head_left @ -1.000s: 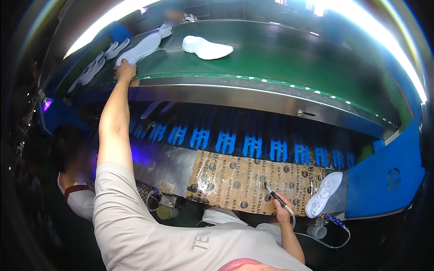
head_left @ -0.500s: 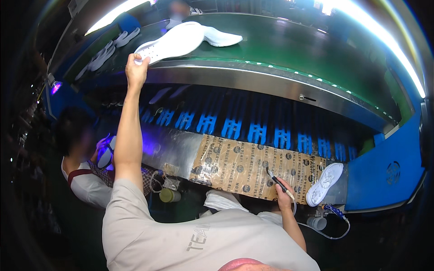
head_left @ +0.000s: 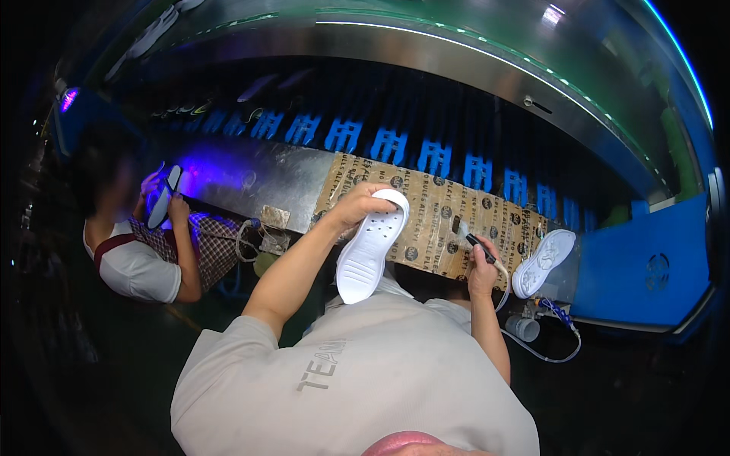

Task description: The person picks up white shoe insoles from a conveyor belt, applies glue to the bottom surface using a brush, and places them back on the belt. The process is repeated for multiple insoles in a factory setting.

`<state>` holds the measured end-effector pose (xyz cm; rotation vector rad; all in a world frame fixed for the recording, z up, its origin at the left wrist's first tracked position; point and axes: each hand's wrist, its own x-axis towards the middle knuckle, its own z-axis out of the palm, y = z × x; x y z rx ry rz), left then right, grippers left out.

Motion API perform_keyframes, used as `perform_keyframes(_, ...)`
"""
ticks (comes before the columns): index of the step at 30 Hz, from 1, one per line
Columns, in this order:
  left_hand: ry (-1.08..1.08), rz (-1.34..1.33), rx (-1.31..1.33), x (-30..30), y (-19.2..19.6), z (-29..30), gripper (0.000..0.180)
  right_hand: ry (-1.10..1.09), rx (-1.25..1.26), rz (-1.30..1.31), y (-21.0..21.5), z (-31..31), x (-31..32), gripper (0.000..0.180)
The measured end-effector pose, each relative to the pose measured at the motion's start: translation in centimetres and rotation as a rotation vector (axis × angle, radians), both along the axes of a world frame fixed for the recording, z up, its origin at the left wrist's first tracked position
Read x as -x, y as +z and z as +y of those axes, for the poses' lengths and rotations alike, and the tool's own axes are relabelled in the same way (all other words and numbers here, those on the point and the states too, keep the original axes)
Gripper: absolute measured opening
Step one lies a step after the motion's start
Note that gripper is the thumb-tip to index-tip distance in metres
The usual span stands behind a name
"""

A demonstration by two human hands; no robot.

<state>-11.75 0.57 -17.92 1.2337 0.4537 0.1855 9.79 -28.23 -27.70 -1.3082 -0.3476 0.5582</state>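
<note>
Pulled left hand (head_left: 356, 209) down from the conveyor; it now grips a white sole (head_left: 370, 248) over the patterned cardboard (head_left: 437, 220). Right hand (head_left: 482, 267) clamps a brush (head_left: 473, 239) beside it.

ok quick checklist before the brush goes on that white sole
1. Left hand grips the white sole at its upper end: ok.
2. Right hand holds the brush, tip up over the printed brown paper: ok.
3. Brush touching the sole: not ok, they are apart.
4. Which face of the sole is up: the face with small holes.
5. Glue on the brush tip: cannot tell.
6. Second white sole lies at the right, clear of both hands: ok.
</note>
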Motion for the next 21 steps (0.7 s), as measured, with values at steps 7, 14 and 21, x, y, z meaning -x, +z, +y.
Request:
perform_keyframes(7,-0.559,-0.034,0.594,1.9,-7.5,-4.0,0.073,0.020,-0.251,0.220,4.4,1.8,1.4,0.029)
perform_keyframes(14,-0.772,0.278,0.163,6.3,-6.3,-3.4,0.062,0.080,-0.322,0.302,8.3,2.9,2.9,0.026)
perform_keyframes(21,-0.055,0.215,0.234,7.7,-2.7,-1.1,0.055,0.134,-0.281,0.284,9.9,3.9,4.3,0.028)
